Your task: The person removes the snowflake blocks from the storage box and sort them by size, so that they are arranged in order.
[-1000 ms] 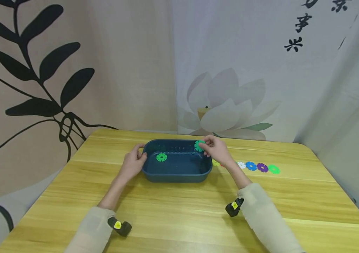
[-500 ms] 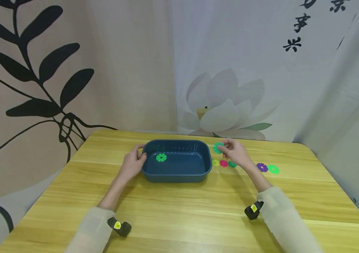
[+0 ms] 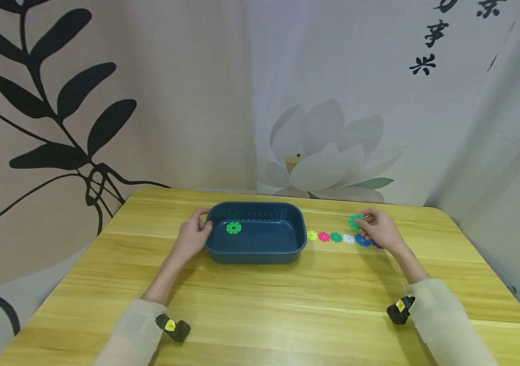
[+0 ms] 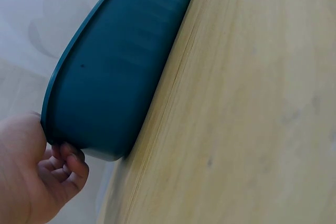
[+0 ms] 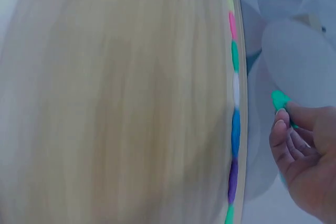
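My left hand (image 3: 192, 235) grips the left end of a dark blue plastic basin (image 3: 256, 246), thumb over the rim and fingers curled beneath it in the left wrist view. Inside the basin lies one bright green notched disc (image 3: 234, 227). My right hand (image 3: 382, 230) pinches a green snowflake disc (image 3: 355, 222) between thumb and fingers, held above the row of discs. That row runs right from the basin: yellow (image 3: 312, 235), pink (image 3: 324, 237), teal-green (image 3: 336, 237), white (image 3: 349, 238), blue (image 3: 363, 240) and purple. The right hand partly covers the purple disc; a green one (image 5: 229, 215) shows past it in the right wrist view.
The wooden table (image 3: 260, 310) spreads in front of the basin and to both sides. A printed curtain (image 3: 196, 101) hangs right behind its back edge. Small black cameras sit on both wrists.
My right hand has carried the pinched green disc out from over the basin, rightward along the row to above the blue disc. The left hand and basin have stayed in place.
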### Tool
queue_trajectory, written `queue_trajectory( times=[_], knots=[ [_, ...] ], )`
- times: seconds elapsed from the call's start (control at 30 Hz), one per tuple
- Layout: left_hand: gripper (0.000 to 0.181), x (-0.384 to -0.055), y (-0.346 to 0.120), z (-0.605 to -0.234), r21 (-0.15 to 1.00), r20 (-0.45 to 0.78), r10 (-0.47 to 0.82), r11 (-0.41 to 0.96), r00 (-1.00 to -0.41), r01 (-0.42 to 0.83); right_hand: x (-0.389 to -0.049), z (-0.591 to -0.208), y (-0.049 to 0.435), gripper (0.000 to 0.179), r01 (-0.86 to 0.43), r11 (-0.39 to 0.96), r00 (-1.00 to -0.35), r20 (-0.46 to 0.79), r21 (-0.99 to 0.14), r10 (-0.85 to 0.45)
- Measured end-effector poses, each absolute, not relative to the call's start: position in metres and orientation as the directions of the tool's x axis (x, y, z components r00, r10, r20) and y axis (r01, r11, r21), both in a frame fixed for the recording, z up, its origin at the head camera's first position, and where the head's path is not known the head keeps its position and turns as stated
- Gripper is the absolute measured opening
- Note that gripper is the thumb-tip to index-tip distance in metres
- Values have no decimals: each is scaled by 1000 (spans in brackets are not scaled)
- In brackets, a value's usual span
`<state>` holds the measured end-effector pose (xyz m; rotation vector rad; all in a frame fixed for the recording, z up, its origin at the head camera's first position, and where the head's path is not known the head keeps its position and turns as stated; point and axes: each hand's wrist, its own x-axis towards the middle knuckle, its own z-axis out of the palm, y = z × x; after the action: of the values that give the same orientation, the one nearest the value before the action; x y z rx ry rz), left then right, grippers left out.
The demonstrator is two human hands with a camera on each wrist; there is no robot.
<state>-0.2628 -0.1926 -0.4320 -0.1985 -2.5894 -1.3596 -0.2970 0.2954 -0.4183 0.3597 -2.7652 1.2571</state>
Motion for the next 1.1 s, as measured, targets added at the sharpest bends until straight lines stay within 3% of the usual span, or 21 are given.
queue_trajectory(
  times=[0.87, 1.1],
  knots=[
    [41, -264, -193, -434, 791, 256, 18, 570, -966, 220, -274, -437, 409, 39, 25, 684, -997, 28, -729, 66],
    [41, -265, -193, -434, 790, 253, 13, 575, -967, 214, -271, -440, 419, 39, 75, 761, -992, 28, -645, 121]
  ],
)
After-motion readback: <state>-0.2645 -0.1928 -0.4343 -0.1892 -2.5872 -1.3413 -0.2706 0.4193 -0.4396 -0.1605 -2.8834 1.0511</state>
